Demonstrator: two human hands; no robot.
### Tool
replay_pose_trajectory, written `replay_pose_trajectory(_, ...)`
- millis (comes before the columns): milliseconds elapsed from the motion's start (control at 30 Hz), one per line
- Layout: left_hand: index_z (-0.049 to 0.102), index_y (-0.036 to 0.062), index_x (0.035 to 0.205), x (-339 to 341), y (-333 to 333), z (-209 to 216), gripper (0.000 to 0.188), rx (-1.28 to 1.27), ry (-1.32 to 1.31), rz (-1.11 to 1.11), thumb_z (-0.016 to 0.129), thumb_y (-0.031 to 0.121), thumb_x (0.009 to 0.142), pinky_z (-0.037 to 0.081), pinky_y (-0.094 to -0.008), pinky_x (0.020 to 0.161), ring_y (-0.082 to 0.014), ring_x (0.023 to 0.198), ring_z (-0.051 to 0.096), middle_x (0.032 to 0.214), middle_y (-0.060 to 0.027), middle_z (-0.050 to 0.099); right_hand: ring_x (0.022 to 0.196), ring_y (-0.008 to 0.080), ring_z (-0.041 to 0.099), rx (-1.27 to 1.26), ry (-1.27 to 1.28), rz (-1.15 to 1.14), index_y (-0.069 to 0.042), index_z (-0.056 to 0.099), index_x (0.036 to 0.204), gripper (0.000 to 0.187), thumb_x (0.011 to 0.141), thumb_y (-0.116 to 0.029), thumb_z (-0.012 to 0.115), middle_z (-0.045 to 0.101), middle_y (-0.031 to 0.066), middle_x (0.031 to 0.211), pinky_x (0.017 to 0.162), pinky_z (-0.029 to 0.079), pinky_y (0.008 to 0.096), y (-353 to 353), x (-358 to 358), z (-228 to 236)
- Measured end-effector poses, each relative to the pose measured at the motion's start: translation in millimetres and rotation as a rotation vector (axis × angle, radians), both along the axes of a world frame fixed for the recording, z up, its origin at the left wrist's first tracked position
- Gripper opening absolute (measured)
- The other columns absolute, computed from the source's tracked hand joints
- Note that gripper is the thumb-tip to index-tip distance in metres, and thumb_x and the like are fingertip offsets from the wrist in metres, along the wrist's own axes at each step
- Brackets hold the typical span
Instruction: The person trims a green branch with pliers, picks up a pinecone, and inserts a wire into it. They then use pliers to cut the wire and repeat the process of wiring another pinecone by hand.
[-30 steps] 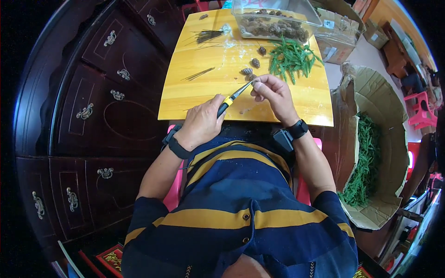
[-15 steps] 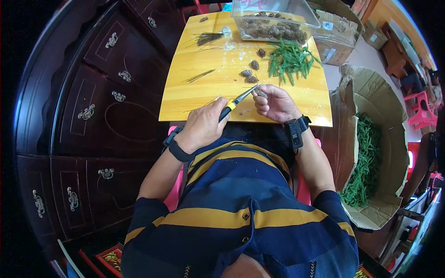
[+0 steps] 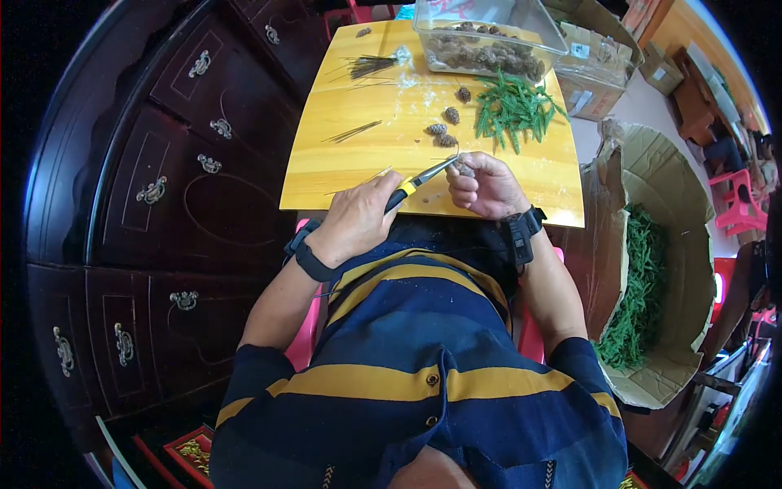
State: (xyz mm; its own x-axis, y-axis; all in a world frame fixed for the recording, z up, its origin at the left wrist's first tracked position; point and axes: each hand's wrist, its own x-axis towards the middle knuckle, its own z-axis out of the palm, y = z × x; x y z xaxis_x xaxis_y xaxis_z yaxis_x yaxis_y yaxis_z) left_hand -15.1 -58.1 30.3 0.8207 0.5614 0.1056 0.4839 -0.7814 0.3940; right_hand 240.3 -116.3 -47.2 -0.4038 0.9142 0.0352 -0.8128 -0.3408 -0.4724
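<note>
My left hand (image 3: 357, 218) is closed around needle-nose pliers (image 3: 410, 186) with black and yellow handles. Their metal jaws reach to the small pine cone (image 3: 465, 169) pinched in the fingertips of my right hand (image 3: 494, 189). A thin dark wire shows at the top of that cone, by the plier tips. My right fingers cover much of the cone. Just beyond the hands, several loose pine cones (image 3: 445, 141) lie on the yellow table (image 3: 326, 175). Thin wires (image 3: 356, 131) lie to the left of them.
A clear plastic bin (image 3: 490, 69) of pine cones stands at the table's far edge, near a pile of green sprigs (image 3: 516, 112). A dark wire bundle (image 3: 371, 67) lies far left. An open cardboard box (image 3: 664, 175) with greenery stands right; dark drawers (image 3: 187, 236) line the left.
A short bit of wire now stands up at the plier tips by the held cone. Both hands stay nearly in place, and the view has shifted slightly.
</note>
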Motion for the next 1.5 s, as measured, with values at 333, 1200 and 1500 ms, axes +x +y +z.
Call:
replay_pose_trajectory(333,0.05,0.0062,0.118,-2,1,-3,0.029,-0.133,0.024,0.052,0.063,0.014,0.093,0.05,-0.0525,0.075,-0.0458,0.091,0.063,0.097,-0.0239,0.065,0.063,0.0111,0.055,-0.048,-0.411,-0.256,-0.002,0.063,0.101,0.033,0.101,-0.034,0.055,0.06,0.0007,0.07,0.061,0.046,0.0257,-5,-18,26)
replay_pose_trajectory(1200,0.053,0.0041,0.123,4,16,-33,0.036,-0.239,-0.153,0.074,0.062,0.025,0.095,0.051,-0.0514,0.079,-0.0427,0.092,0.064,0.098,-0.0225,0.066,0.067,0.0073,0.057,0.049,-0.907,-0.575,-0.005,0.067,0.102,0.025,0.102,-0.029,0.061,0.062,-0.0013,0.076,0.063,0.046,0.0217,34,15,44)
replay_pose_trajectory(1500,0.059,0.0031,0.111,13,1,-28,0.035,-0.043,0.05,0.044,0.068,0.029,0.089,0.053,-0.0508,0.077,-0.0404,0.089,0.066,0.092,-0.021,0.066,0.062,0.0103,0.06,-0.02,-1.182,-0.626,-0.004,0.069,0.112,0.028,0.098,-0.027,0.062,0.068,0.0041,0.081,0.056,0.048,0.0227,139,71,13)
